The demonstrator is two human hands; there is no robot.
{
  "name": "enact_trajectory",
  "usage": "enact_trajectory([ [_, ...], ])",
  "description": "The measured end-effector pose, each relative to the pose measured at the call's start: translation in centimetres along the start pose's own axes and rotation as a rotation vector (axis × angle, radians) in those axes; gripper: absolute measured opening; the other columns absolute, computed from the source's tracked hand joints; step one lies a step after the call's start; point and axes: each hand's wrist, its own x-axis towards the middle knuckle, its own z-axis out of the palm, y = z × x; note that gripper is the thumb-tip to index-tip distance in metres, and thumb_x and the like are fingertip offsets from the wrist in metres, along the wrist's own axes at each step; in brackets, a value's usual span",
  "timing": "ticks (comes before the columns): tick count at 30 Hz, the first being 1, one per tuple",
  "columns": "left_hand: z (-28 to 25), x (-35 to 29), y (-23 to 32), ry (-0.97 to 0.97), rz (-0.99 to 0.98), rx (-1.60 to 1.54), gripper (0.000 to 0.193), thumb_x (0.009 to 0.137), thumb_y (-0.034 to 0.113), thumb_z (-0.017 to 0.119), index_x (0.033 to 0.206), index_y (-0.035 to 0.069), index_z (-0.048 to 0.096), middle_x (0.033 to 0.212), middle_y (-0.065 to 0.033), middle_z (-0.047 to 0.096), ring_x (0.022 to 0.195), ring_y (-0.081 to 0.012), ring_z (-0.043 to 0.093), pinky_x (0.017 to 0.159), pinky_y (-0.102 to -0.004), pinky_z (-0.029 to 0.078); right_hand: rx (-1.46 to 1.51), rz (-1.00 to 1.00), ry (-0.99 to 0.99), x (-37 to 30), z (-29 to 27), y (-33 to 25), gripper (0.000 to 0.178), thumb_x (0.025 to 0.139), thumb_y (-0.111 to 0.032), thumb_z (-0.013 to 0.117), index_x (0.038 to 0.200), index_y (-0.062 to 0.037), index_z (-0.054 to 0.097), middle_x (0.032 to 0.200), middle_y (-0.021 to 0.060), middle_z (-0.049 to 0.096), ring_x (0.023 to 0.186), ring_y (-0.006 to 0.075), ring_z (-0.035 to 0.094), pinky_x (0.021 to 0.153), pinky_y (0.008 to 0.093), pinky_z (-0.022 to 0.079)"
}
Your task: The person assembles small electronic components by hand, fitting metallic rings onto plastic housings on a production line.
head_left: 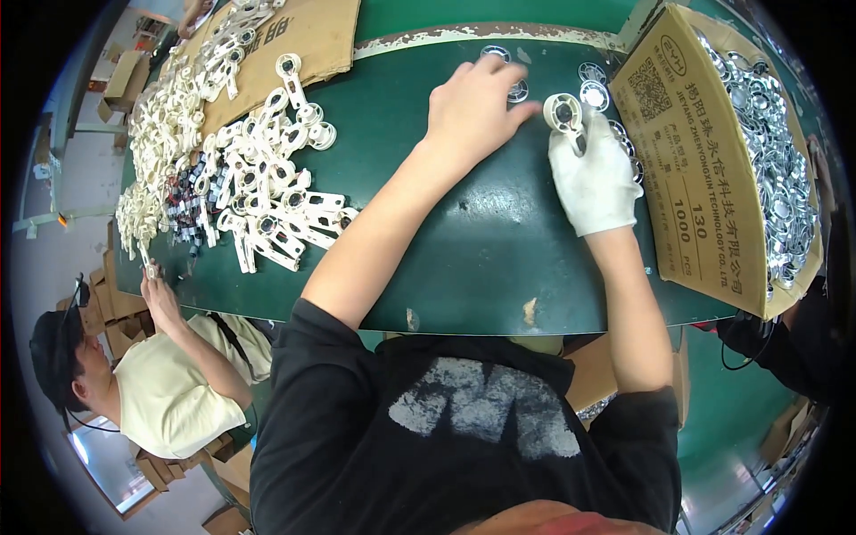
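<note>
Left, near side: a seated co-worker (178,392) in a dark cap and pale shirt, one hand raised to the counter edge with a small white part at the fingertips.

Left, on the green counter (481,254): a large heap of white parts (163,134), with a flat cardboard sheet (312,40) on its far side. Small dark components (187,203) lie along the heap's right flank. Right of these, a looser spread of white handle-like pieces (278,223), each with a ring or slot, some overlapping.

Centre, far: the person's bare left hand (474,105) is over silver round parts (518,92), thumb held apart from the fingers. The fingertips are blurred and partly hide the parts; cannot tell whether they grip one.

Right of centre: the right hand (593,183), in a white glove, holds a white ring-headed piece (563,113), fingers closed around its lower portion, head pointing to the far side. The left thumb is just beside this head; contact cannot be told. More silver discs (594,94) lie beyond and to the right of the glove.

Right: an open cardboard box (682,187), tilted, filled with shiny silver pieces (777,178).
</note>
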Motion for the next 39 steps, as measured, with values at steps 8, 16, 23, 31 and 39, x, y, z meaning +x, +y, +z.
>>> enact_trajectory([
  [8,-2.6,-4.2,0.2,-0.006,-0.045,-0.069,0.020,0.096,0.018,0.069,0.104,0.000,0.069,0.094,-0.0171,0.072,0.079,-0.0317,0.072,0.072,-0.0413,0.058,-0.087,-0.040,-0.031,-0.6,-1.0,-0.5,0.039,0.092,-0.030,0.061,0.124,-0.0094,0.070,0.103,0.0183,0.075,0.094,0.0360,0.073,0.087,0.0459,0.057],
  [16,-4.4,-7.5,0.6,0.052,-0.218,-0.538,0.024,0.089,0.015,0.076,0.109,0.003,0.077,0.107,-0.0092,0.071,0.058,-0.0113,0.052,0.058,-0.0265,0.047,-0.011,-0.418,-0.168,-2.7,0.8,-1.0,0.021,0.090,-0.024,0.068,0.105,-0.0102,0.072,0.087,0.0133,0.073,0.081,0.0334,0.072,0.071,0.0437,0.059],
  [23,-4.9,-8.3,-0.7,-0.041,0.102,-0.501,0.041,0.086,0.011,0.080,0.126,0.006,0.071,0.114,-0.0077,0.071,0.072,-0.0110,0.062,0.059,-0.0231,0.048,-0.034,-0.459,-0.146,-3.0,1.2,-0.9,0.026,0.084,-0.024,0.074,0.106,-0.0108,0.074,0.084,0.0123,0.074,0.076,0.0329,0.072,0.068,0.0424,0.059],
  [31,-5.0,-8.7,-1.3,0.022,0.102,-0.391,0.056,0.071,0.020,0.093,0.122,0.008,0.074,0.107,-0.0077,0.076,0.071,-0.0135,0.067,0.062,-0.0246,0.056,-0.007,-0.456,-0.148,-3.2,1.2,-0.8,0.035,0.081,-0.022,0.076,0.114,-0.0101,0.072,0.087,0.0144,0.074,0.079,0.0332,0.073,0.070,0.0410,0.059],
  [39,-5.2,-8.7,-1.4,0.066,0.116,-0.371,0.053,0.071,0.019,0.094,0.118,0.006,0.075,0.106,-0.0079,0.077,0.074,-0.0126,0.071,0.065,-0.0236,0.058,0.015,-0.435,-0.158,-3.7,1.7,-1.0,0.037,0.084,-0.021,0.075,0.118,-0.0094,0.070,0.094,0.0155,0.075,0.085,0.0337,0.074,0.073,0.0409,0.059],
])
